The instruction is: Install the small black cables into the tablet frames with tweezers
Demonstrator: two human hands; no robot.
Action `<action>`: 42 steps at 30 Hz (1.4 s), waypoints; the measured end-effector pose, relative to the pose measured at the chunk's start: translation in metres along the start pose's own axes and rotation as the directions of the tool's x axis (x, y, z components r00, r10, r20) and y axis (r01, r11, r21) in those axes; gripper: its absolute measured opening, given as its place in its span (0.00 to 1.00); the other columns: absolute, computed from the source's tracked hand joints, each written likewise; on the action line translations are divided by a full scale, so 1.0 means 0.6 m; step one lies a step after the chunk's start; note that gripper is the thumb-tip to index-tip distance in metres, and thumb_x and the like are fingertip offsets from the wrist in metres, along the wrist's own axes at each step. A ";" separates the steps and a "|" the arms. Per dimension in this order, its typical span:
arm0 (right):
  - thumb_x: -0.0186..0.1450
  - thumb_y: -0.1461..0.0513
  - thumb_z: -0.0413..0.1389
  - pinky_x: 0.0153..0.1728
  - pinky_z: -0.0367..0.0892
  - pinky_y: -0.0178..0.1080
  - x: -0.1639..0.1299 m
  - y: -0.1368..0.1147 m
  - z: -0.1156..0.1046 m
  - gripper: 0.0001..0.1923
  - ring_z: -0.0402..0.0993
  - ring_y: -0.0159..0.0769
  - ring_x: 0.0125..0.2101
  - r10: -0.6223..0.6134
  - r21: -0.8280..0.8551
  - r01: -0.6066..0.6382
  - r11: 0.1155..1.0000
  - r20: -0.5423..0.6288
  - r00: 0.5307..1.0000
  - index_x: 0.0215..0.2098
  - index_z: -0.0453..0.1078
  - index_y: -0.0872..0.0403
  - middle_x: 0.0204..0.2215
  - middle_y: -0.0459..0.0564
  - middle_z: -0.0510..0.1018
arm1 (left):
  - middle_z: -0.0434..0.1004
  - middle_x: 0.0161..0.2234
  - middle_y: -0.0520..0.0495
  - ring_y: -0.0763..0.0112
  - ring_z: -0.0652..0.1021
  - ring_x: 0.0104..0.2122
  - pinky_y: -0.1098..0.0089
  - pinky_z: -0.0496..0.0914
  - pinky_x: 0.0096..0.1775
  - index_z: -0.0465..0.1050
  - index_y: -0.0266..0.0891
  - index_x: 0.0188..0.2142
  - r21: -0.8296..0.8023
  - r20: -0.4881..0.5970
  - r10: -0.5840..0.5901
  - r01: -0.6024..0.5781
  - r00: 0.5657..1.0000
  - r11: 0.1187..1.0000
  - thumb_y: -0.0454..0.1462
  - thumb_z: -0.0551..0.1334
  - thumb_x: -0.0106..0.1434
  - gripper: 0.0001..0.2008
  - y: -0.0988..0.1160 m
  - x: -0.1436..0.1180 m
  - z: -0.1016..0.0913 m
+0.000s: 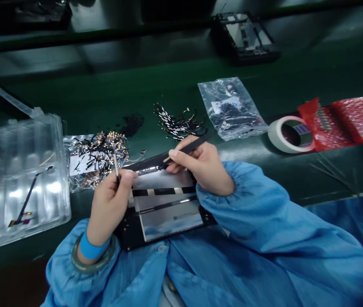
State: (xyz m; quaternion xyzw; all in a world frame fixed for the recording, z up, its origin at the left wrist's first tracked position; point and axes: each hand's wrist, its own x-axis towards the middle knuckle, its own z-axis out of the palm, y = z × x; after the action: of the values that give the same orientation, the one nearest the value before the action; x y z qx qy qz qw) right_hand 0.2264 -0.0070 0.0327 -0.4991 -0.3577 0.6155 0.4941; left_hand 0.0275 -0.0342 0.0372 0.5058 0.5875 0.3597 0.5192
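Note:
A flat black tablet-like device lies open in front of my body, with silver battery panels and a dark strip across them. My right hand is closed like a pen grip on a slim black tool that looks like tweezers, its pale tip over the device's upper edge. My left hand is closed at the device's upper left corner. Its thumb and finger pinch a thin piece with a pale upper end, whose kind I cannot make out.
Left stands a clear compartment box with flex cables. Beyond the device are a bag of small gold-ended cables, a black pile, loose cables and a clear bag. Tape and red bubble wrap lie right.

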 end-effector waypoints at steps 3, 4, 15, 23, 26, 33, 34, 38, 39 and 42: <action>0.51 0.53 0.67 0.23 0.72 0.31 0.007 0.013 -0.001 0.18 0.76 0.30 0.20 -0.056 -0.170 0.049 0.984 -0.036 0.998 0.27 0.64 0.54 0.17 0.42 0.74 | 0.61 0.22 0.55 0.80 0.58 0.16 0.75 0.54 0.17 0.73 0.39 0.38 -0.198 0.041 -0.009 0.017 0.999 0.980 0.50 0.55 0.66 0.17 -0.003 0.001 -0.005; 0.52 0.53 0.66 0.23 0.71 0.32 0.008 0.017 -0.001 0.18 0.76 0.31 0.20 -0.066 -0.213 0.055 0.976 -0.042 0.997 0.28 0.64 0.54 0.17 0.42 0.74 | 0.62 0.23 0.54 0.80 0.59 0.16 0.76 0.54 0.17 0.72 0.39 0.39 -0.242 0.071 -0.018 0.034 0.997 0.970 0.49 0.55 0.66 0.17 -0.004 0.001 -0.004; 0.60 0.56 0.58 0.26 0.66 0.34 -0.004 0.034 -0.011 0.10 0.72 0.29 0.22 -0.231 -0.479 0.166 0.862 -0.078 0.970 0.29 0.66 0.53 0.19 0.42 0.73 | 0.66 0.27 0.53 0.80 0.62 0.18 0.76 0.57 0.18 0.71 0.40 0.39 -0.259 0.154 -0.026 0.065 0.988 0.964 0.43 0.54 0.66 0.11 -0.007 -0.005 -0.001; 0.61 0.56 0.57 0.25 0.64 0.34 -0.011 0.030 -0.011 0.10 0.68 0.29 0.21 -0.363 -0.646 0.249 0.722 -0.047 0.931 0.26 0.66 0.52 0.20 0.43 0.72 | 0.67 0.27 0.52 0.79 0.63 0.19 0.75 0.57 0.20 0.71 0.39 0.36 -0.235 0.228 -0.030 0.085 0.973 0.968 0.43 0.54 0.66 0.12 -0.008 -0.005 0.001; 0.67 0.56 0.51 0.34 0.70 0.37 -0.015 0.023 -0.016 0.10 0.75 0.32 0.30 -0.413 -0.496 0.341 0.799 -0.040 0.910 0.32 0.68 0.52 0.29 0.47 0.77 | 0.66 0.27 0.52 0.79 0.61 0.19 0.75 0.55 0.19 0.71 0.38 0.37 -0.225 0.294 -0.053 0.123 0.954 0.967 0.44 0.53 0.66 0.14 -0.007 -0.006 0.003; 0.67 0.68 0.49 0.37 0.71 0.36 -0.037 0.012 0.009 0.11 0.76 0.34 0.37 -0.587 -0.576 0.809 0.115 0.618 0.523 0.43 0.72 0.56 0.39 0.51 0.81 | 0.71 0.29 0.48 0.70 0.70 0.29 0.69 0.68 0.35 0.72 0.39 0.37 0.126 0.338 0.119 -0.170 0.934 0.977 0.41 0.49 0.67 0.15 0.013 -0.009 0.018; 0.67 0.68 0.49 0.33 0.71 0.36 -0.039 0.015 0.016 0.11 0.76 0.34 0.34 -0.586 -0.579 0.815 -0.024 0.669 0.458 0.43 0.72 0.59 0.38 0.52 0.81 | 0.72 0.31 0.47 0.68 0.71 0.32 0.67 0.69 0.38 0.71 0.39 0.36 0.170 0.339 0.164 -0.232 0.926 0.958 0.40 0.48 0.67 0.14 0.014 -0.008 0.021; 0.68 0.68 0.48 0.25 0.68 0.37 -0.043 0.026 0.026 0.11 0.73 0.34 0.25 -0.573 -0.597 0.742 -0.304 0.737 0.358 0.38 0.73 0.63 0.28 0.52 0.80 | 0.73 0.32 0.45 0.67 0.73 0.32 0.67 0.69 0.38 0.69 0.39 0.35 0.215 0.396 0.251 -0.355 0.883 0.910 0.38 0.48 0.66 0.12 0.010 -0.005 0.023; 0.68 0.68 0.48 0.26 0.68 0.36 -0.043 0.026 0.024 0.11 0.73 0.33 0.25 -0.584 -0.610 0.742 -0.277 0.720 0.374 0.35 0.72 0.61 0.26 0.50 0.79 | 0.72 0.31 0.46 0.68 0.73 0.32 0.67 0.69 0.38 0.69 0.39 0.34 0.207 0.404 0.236 -0.339 0.884 0.918 0.39 0.49 0.66 0.12 0.007 -0.005 0.022; 0.66 0.68 0.51 0.30 0.70 0.32 -0.043 0.016 0.008 0.07 0.74 0.29 0.27 -0.723 -0.719 0.693 -0.053 0.507 0.470 0.33 0.70 0.55 0.26 0.47 0.78 | 0.68 0.27 0.50 0.73 0.68 0.24 0.71 0.66 0.29 0.70 0.38 0.37 0.043 0.365 0.106 -0.130 0.925 0.990 0.41 0.49 0.68 0.14 0.000 -0.004 0.014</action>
State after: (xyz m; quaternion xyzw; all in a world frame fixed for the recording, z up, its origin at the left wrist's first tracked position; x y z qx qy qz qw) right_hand 0.2195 -0.0343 0.0315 -0.4210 -0.8107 -0.0209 0.4064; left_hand 0.0356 -0.0375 0.0362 0.6149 0.4621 0.2714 0.5785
